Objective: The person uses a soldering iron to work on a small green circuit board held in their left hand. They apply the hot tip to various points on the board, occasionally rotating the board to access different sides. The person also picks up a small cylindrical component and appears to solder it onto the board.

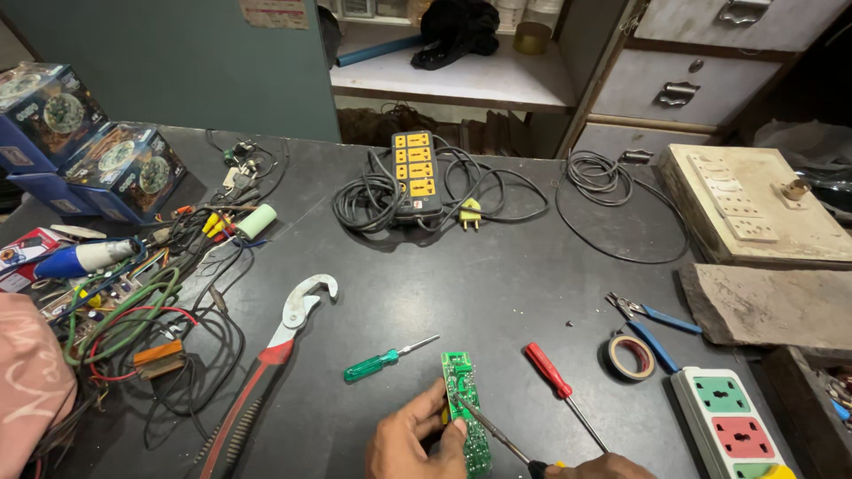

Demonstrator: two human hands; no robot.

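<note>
Broadly, worked at a dark workbench (497,293) strewn with gear. Had a wooden switchboard (754,204) far right, a black-and-yellow power strip (415,173) with coiled cable at the back, and a tangle of wires (133,319) on the left. Had a red-handled wrench (266,364) lying left of centre and a white socket block (732,426) at the lower right.

Nearer in, lay a green-handled screwdriver (382,362) just left of the board and a red-handled screwdriver (555,377) just right of it, both untouched, with a tape roll (628,357) beyond.

Held the green circuit board (461,390) on the bench at bottom centre: left hand (413,439) wrapped around its near end, fingers closed on the edge. Gripped a thin tool (493,430) in the right hand (603,468), mostly cut off by the frame, so couldn't see exactly how the fingers sat on the handle. Slanted the tip onto the middle of the board.

Called, by the look of it, for a board pinned flat against the bench, light pressure, and a tip resting on one spot only, clear of neighbouring parts.
</note>
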